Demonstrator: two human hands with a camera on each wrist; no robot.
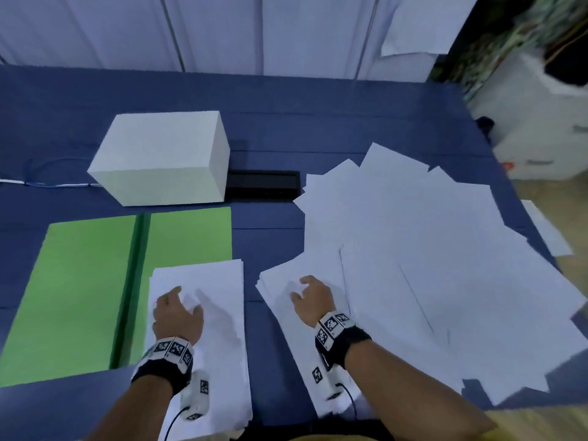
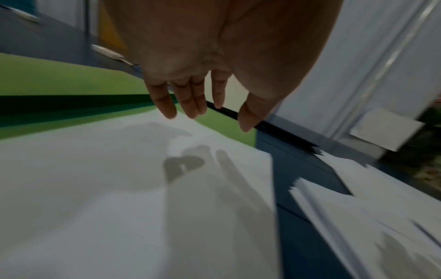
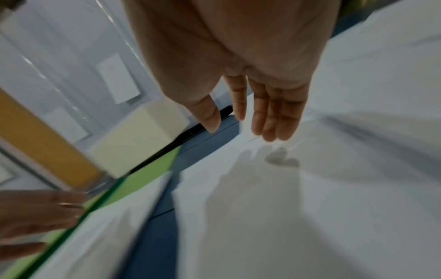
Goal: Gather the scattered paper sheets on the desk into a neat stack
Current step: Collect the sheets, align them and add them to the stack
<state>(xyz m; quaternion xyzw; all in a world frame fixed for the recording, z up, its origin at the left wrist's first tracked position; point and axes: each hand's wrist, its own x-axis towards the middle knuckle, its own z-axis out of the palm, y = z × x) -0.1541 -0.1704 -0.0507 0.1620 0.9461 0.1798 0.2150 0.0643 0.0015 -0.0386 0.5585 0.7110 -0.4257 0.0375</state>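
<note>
A squared stack of white sheets (image 1: 219, 319) lies near the front of the blue desk (image 1: 270, 128), partly over a green folder (image 1: 79, 281). My left hand (image 1: 178, 308) hovers just above that stack (image 2: 119, 207) with fingers (image 2: 190, 102) straight and spread, holding nothing. To the right spreads a loose, fanned pile of white sheets (image 1: 413, 249). My right hand (image 1: 310, 296) hangs over the pile's near-left sheets (image 3: 310, 207), its fingers (image 3: 274, 117) straight and empty. Both hands cast shadows on the paper below.
A white box (image 1: 162, 157) stands behind the green folder, with a black slot (image 1: 264, 184) in the desk beside it. A cable (image 1: 47, 183) runs along the far left. The desk's right edge (image 1: 521, 198) drops to the floor, where another sheet (image 1: 547, 227) lies.
</note>
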